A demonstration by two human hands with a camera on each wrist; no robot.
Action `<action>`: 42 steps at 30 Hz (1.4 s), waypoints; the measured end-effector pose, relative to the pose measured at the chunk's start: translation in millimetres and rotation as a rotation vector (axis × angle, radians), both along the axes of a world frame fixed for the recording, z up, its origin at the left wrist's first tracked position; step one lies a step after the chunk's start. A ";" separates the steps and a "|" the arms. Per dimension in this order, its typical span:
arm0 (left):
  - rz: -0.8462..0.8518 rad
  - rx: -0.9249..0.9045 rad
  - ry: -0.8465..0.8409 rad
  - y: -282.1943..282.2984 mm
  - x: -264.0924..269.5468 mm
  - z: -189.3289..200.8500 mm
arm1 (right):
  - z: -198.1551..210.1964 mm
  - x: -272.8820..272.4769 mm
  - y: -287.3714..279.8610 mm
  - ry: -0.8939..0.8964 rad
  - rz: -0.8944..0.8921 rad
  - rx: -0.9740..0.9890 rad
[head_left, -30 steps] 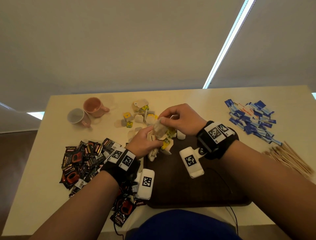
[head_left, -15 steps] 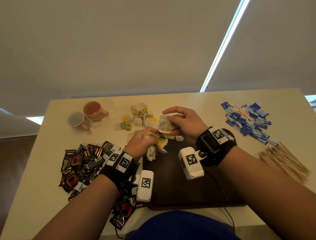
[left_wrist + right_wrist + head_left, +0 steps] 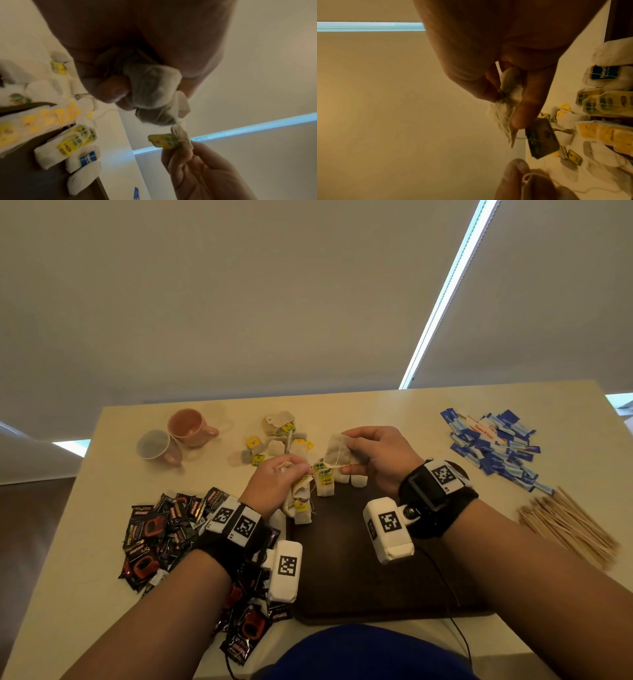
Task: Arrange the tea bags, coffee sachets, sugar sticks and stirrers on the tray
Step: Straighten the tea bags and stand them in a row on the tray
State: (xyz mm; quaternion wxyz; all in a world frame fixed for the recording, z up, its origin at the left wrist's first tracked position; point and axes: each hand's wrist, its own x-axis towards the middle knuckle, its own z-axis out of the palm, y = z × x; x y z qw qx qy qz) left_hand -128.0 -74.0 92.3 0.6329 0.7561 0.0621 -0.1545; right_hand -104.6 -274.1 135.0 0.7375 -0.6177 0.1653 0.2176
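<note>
My right hand (image 3: 352, 451) pinches one white tea bag (image 3: 337, 453) above the far edge of the dark brown tray (image 3: 359, 577); its yellow tag (image 3: 541, 140) dangles on a string. My left hand (image 3: 284, 477) grips a bunch of tea bags (image 3: 301, 501) over the tray's far left corner; the bunch (image 3: 152, 92) shows crumpled in its fist. A row of tea bags (image 3: 342, 479) lies along the tray's far edge. More loose tea bags (image 3: 277, 440) sit on the table beyond.
Two mugs, one pink (image 3: 188, 428) and one white (image 3: 156, 446), stand at the far left. Black coffee sachets (image 3: 161, 529) are heaped left of the tray, blue sugar sticks (image 3: 493, 445) far right, wooden stirrers (image 3: 568, 525) at the right edge.
My right hand has drawn one tea bag out of the bunch and away to the right. The left hand keeps hold of the bunch.
</note>
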 end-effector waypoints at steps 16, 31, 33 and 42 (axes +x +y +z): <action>-0.124 0.250 -0.501 -1.4 5.7 20.8 | -7.1 -3.1 4.9 0.048 0.036 0.075; -0.125 0.245 -0.287 13.8 19.0 31.2 | -13.7 6.9 -2.4 -0.507 0.171 -0.416; -0.157 0.239 -0.291 13.3 20.3 29.1 | -16.6 8.4 0.3 -0.618 0.318 -0.529; -0.102 0.255 -0.214 13.6 26.7 9.4 | -37.0 11.1 9.1 -0.557 0.401 -0.544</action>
